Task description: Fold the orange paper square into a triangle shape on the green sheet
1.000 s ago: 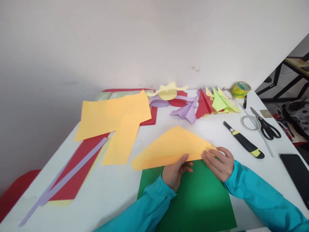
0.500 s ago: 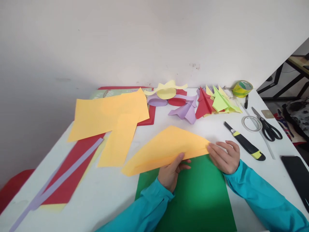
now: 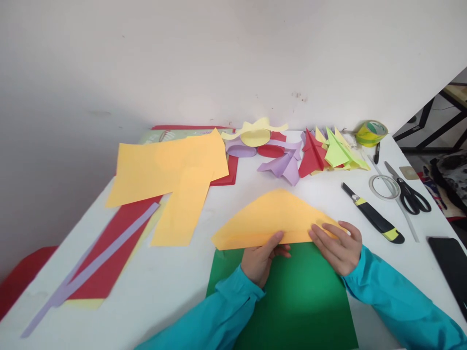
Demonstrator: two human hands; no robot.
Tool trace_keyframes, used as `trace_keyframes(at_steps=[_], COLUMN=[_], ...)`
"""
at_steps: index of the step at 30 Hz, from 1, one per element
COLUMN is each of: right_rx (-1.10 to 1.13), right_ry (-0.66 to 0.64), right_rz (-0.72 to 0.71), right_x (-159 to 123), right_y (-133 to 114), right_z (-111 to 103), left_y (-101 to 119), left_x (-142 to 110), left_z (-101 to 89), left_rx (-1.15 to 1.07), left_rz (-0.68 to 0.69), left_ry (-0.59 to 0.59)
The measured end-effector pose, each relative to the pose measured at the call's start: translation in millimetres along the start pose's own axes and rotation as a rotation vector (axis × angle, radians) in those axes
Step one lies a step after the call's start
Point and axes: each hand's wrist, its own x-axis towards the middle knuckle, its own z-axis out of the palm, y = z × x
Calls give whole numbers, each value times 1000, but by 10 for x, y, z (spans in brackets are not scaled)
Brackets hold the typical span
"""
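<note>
A sheet of orange paper (image 3: 270,214), with a folded strip along its near edge, is held up above the table between both hands. My left hand (image 3: 260,260) pinches that edge near the middle, thumb on top and fingers beneath. At the right end, my right hand (image 3: 339,245) grips the sheet, its fingers lying over the paper and the thumb hidden. Under the hands lies a large green sheet (image 3: 292,296), partly covered by the left sleeve.
Orange pieces (image 3: 164,170) and a red sheet (image 3: 120,257) with a purple strip (image 3: 113,248) lie left. Folded paper planes (image 3: 314,155) stand by the wall. A utility knife (image 3: 375,216), scissors (image 3: 410,194), clear tape (image 3: 384,187), yellow tape (image 3: 371,133) and a black phone (image 3: 448,267) are right.
The orange paper has shifted right and its left end has come up, so it sits more level. My right hand has slid its fingers further over the sheet; the left stays about where it was.
</note>
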Motion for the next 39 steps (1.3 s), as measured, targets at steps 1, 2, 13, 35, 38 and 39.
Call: trace_keyframes(at_steps=[1,2,13,35,38,39], right_rx=[-9,-19,-68,-98,-88,-80], right_ry=[4,12,38,114,83,72], right_rz=[5,16,123,132,130,117], right_x=[-8,-20,-170,-201,-180,-168], right_y=[19,37,168,228,222,217], right_z=[-10,-16,21,102,98,92], left_y=[11,24,125,261,288,302], left_x=[4,7,87,301,348,342], left_z=[-13,-25,-87,-304,-417,-448], left_rx=[-1,-2,-41,5,130,230], left_rz=[23,45,157,329,493,620], left_ry=[10,18,102,269,397,428])
